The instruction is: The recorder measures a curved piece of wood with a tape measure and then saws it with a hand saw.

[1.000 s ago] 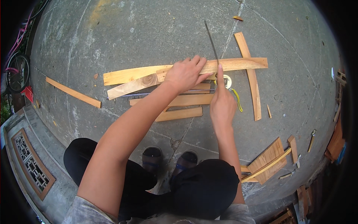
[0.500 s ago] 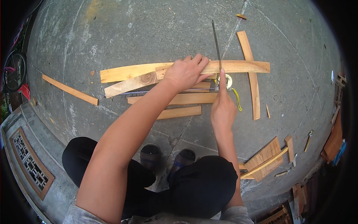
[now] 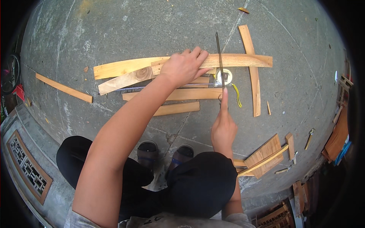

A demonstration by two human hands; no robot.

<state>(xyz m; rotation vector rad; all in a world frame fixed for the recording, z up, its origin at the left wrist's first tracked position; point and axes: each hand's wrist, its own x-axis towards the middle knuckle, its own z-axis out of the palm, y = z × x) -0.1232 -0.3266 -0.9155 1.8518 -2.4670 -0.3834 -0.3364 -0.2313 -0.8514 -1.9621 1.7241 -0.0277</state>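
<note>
My left hand (image 3: 182, 67) grips a long wooden slat (image 3: 245, 60) and presses it down on other boards, its fingers over the far edge. In my right hand (image 3: 224, 131) is a handsaw (image 3: 219, 53), seen edge-on as a thin dark blade, with the index finger stretched along it and the handle hidden in the fist. The blade crosses the slat just right of my left hand; the cut itself is too small to make out. Close beside the blade lies a tape measure (image 3: 226, 77) with a yellow strap, its tape drawn out leftward beneath my left arm.
Under the slat's right end lies a crosswise slat (image 3: 254, 89). Several boards, including a pale one (image 3: 121, 68), lie around my left arm. Another strip (image 3: 64, 88) is at far left. At lower right are a wood pile (image 3: 266, 155) and a hammer (image 3: 310, 138).
My right hand has drawn the saw toward me, so more of the blade shows on the near side of the slat. My left hand keeps its grip. The whole view has shifted slightly.
</note>
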